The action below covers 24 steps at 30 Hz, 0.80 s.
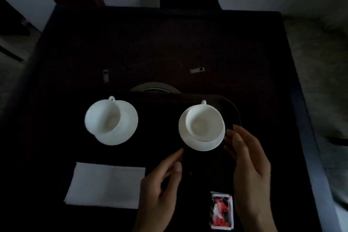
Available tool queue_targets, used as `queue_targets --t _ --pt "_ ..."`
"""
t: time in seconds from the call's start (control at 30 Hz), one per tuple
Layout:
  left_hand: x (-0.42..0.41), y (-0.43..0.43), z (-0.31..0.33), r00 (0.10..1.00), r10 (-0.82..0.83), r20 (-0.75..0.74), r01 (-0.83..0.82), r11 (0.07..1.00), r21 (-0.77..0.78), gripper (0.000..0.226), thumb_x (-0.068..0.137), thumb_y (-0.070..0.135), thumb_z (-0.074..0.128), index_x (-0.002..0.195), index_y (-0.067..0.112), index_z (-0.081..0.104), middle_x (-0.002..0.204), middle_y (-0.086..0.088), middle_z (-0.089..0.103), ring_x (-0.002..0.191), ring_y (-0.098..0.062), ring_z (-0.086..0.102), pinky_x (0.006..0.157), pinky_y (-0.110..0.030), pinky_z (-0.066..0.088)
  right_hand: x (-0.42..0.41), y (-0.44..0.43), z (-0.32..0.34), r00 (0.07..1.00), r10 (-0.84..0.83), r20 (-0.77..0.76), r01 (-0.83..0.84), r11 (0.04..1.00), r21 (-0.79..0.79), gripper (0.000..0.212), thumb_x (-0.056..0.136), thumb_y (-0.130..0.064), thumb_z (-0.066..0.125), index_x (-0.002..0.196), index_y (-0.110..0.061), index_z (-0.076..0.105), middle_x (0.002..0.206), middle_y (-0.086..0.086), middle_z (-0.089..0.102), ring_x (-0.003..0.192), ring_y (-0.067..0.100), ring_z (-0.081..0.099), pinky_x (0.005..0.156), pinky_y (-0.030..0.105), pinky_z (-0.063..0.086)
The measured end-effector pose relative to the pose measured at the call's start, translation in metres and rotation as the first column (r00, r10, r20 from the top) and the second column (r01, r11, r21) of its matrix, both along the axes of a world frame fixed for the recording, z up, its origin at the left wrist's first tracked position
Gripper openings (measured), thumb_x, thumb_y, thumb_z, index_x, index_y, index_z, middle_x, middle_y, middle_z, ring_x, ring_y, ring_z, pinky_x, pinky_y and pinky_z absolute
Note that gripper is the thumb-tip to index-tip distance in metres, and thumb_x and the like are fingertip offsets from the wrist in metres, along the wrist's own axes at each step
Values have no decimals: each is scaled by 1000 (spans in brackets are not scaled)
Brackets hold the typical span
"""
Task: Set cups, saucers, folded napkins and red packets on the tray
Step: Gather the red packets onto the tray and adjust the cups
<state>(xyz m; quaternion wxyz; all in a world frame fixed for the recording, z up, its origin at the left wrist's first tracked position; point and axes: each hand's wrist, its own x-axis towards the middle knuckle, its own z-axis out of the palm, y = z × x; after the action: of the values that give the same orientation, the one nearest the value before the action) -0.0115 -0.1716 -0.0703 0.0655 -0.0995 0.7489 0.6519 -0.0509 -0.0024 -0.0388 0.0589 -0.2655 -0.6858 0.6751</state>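
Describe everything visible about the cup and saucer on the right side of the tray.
The right cup is plain white, glossy like porcelain, round and empty, standing upright with its small loop handle pointing away from the person. It sits on a matching white saucer, off-centre toward the far right. The saucer rests on the dark tray, near its right rim. The right hand is open beside it, fingers close to the saucer's edge; contact cannot be told. The left hand hovers just short of it.

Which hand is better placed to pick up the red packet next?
Probably the right hand. The red packet lies near the front edge, just beside the right wrist, and that hand is open and empty. The left hand is also empty, but sits further to the left, nearer the folded napkin.
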Motion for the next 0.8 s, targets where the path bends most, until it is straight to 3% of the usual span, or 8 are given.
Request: queue_targets --t 0.07,0.2,0.33,0.47,0.6,0.7,0.8 --pt "14 -24 2 999 9 -37 -14 992 -127 29 94 32 63 119 37 76 119 18 76 111 -5 71 91 -17 53 18 -10 -4 999 -28 -33 28 999 25 18 95 -28 67 113 -30 72 110 -2 77 108 14 72 89 29 59" --pt "40 -84 -2 987 4 -158 -66 919 -389 27 89 20 67 113 26 79 112 19 77 104 -1 72 87 -18 55 51 -48 -21 997 77 -1 -76 991 114 31 91 -3 69 103 -31 76 96 -2 80 94 13 75 82 20 57" --pt "57 -149 -19 966 -127 -226 -40 789 -613 21 89 18 66 103 15 82 111 8 76 104 -6 71 84 -33 57 69 -101 -30 953 303 0 -286 901 327 28 87 -5 75 98 -31 78 94 -12 79 91 1 74 82 23 57" --pt "63 -197 -34 910 -286 -299 -34 667 -744 24 90 18 61 100 11 82 108 3 76 102 -11 67 87 -37 53 85 -159 -34 881 472 -38 -392 773 499 24 82 -14 73 104 -21 79 99 -11 76 92 -2 71 81 14 54" --pt "56 -228 -43 862 -410 -297 -2 585 -811 25 90 15 61 106 11 80 117 1 74 110 -18 65 97 -41 47 96 -211 -43 785 619 -18 -494 643 585 38 81 -8 78 117 -15 76 116 -1 74 110 9 69 94 21 54" --pt "45 -238 -45 838 -479 -262 49 544 -838 32 85 14 66 116 13 76 132 1 69 125 -17 61 104 -42 41 95 -238 -52 724 690 1 -529 554 643 45 84 -3 75 128 -11 70 134 3 67 131 15 57 110 29 45" --pt "41 -245 -46 815 -538 -215 102 499 -861 41 85 15 68 127 17 70 143 2 62 138 -13 52 110 -40 31 92 -255 -62 715 697 49 -529 494 690 52 88 1 71 138 -7 61 145 7 58 142 24 46 116 39 41"
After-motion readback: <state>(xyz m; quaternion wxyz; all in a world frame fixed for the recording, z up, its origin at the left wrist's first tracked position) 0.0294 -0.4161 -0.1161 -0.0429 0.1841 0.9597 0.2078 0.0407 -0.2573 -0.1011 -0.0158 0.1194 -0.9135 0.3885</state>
